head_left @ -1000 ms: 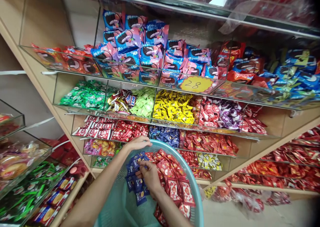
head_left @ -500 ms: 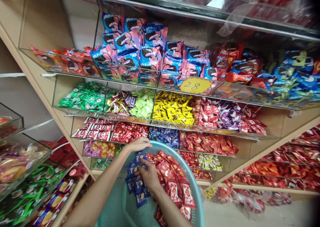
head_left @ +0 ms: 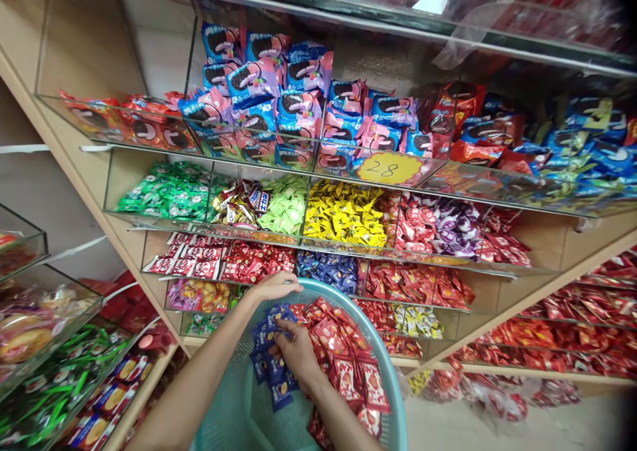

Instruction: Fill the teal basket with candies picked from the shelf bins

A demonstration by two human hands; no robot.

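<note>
My left hand (head_left: 277,285) is closed over the rim of a turquoise plastic basket (head_left: 395,378) at the bottom centre. Inside the basket, my right hand (head_left: 297,348) bends its fingers and thumb around small blue candy packets (head_left: 279,392). Its fingertips are partly hidden among them. These packets lie in a loose pile on the basket's left side. To the right of this hand, red candy packets (head_left: 347,379) are heaped against the basket wall. Part of the basket floor shows between and below the piles.
Tiered clear-fronted shelves stand ahead, holding green-wrapped sweets (head_left: 169,192), yellow-wrapped sweets (head_left: 346,215), blue sweets (head_left: 328,272) and blue-pink cookie packs (head_left: 253,83). A yellow price tag (head_left: 383,168) reads 28. Another candy shelf (head_left: 50,365) is at left; bagged sweets (head_left: 497,398) lie low at right.
The right hand's fingers have shifted slightly over the blue packets, and the upper packets of that pile have settled lower. The left hand and basket stay in place.
</note>
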